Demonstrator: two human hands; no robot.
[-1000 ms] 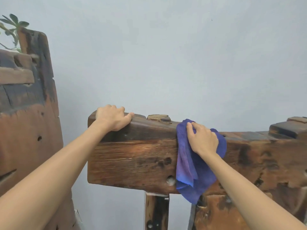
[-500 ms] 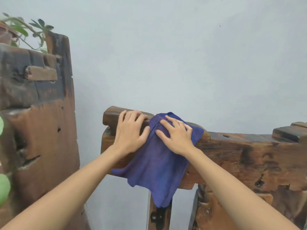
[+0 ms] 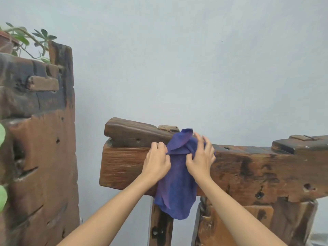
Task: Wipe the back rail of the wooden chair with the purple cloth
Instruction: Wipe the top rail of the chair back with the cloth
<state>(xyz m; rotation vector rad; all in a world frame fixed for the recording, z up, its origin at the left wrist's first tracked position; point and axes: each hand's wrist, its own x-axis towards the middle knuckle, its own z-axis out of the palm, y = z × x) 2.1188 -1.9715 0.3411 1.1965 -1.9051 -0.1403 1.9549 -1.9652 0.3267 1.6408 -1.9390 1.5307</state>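
Note:
The dark, weathered back rail of the wooden chair runs across the lower middle of the head view. The purple cloth is draped over the rail near its left part and hangs down its front face. My left hand pinches the cloth's left edge with fingers curled. My right hand grips the cloth's upper right part, fingers bent over a fold at the rail's top. A wooden peg sticks up just behind the cloth.
A tall, rough wooden post stands at the left, with a potted plant on top. Chair uprights drop below the rail. A raised block sits on the rail at right. A pale wall is behind.
Both hands have gone from lying flat on the cloth to gripping it. The cloth is bunched narrower and sits further right of the rail's left end. The view has tilted up.

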